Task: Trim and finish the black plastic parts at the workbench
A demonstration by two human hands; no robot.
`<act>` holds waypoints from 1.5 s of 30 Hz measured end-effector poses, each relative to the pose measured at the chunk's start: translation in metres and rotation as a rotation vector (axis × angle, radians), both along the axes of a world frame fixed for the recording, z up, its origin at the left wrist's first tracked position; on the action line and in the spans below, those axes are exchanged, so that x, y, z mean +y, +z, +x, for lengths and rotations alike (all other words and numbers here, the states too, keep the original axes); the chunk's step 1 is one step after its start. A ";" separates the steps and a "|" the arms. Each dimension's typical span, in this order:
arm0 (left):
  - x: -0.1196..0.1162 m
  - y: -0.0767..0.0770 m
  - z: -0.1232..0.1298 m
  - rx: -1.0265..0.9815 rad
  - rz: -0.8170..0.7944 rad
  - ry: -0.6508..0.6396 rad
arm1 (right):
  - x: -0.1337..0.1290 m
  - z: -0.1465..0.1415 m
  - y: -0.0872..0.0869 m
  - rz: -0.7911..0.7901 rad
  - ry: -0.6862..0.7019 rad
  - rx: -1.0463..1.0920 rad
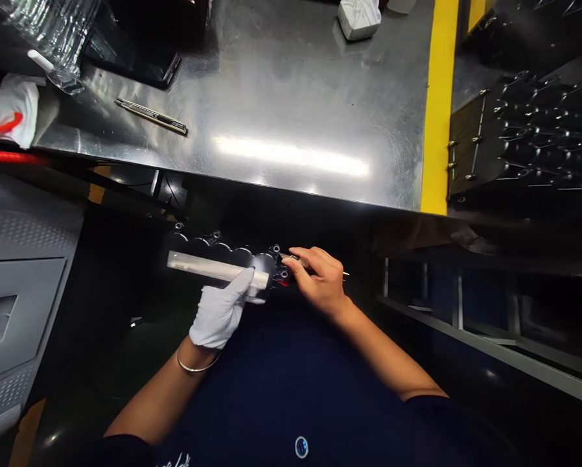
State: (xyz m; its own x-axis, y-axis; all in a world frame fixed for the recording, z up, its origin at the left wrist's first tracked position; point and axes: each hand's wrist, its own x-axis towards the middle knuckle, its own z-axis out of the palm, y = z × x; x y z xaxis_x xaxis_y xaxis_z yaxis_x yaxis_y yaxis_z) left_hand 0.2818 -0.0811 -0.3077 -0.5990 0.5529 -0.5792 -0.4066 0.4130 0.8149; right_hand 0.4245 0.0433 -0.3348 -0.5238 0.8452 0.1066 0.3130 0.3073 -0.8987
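Observation:
My left hand, in a white glove, grips a black moulded part with a scalloped edge and small round screw bosses. A pale, shiny strip lies along the face of this part, and my left thumb presses on the strip's right end. At the part's right end my bare right hand is closed in a pinch around a slim tool. Its tip is close to a corner boss, and a thin light end sticks out behind the hand. The fingers hide most of the tool, so its kind is unclear.
Ahead is a metal workbench with a snap-off cutter on it. Clear plastic pieces and a white cloth are at the left. Yellow tape borders stacked black parts. A grey cabinet stands left.

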 end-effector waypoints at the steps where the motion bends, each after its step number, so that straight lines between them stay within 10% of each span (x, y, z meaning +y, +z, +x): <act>1: 0.006 0.005 0.002 -0.107 0.000 0.055 | 0.001 0.000 -0.002 0.107 -0.059 -0.004; 8: 0.015 0.018 0.005 -0.268 -0.051 0.157 | 0.015 0.009 0.014 0.254 0.364 -0.073; 16: 0.012 0.020 0.007 -0.234 -0.027 0.081 | 0.015 0.009 0.019 0.318 0.394 -0.255; 23: 0.014 0.012 -0.005 -0.445 -0.004 -0.147 | 0.052 0.019 0.042 0.176 1.108 -0.243; 30: 0.018 0.001 -0.007 -0.558 -0.011 -0.184 | 0.057 0.017 0.047 0.398 0.941 -0.211; 45: 0.016 0.004 -0.004 -0.545 -0.015 -0.133 | 0.054 0.020 0.034 0.250 0.998 -0.217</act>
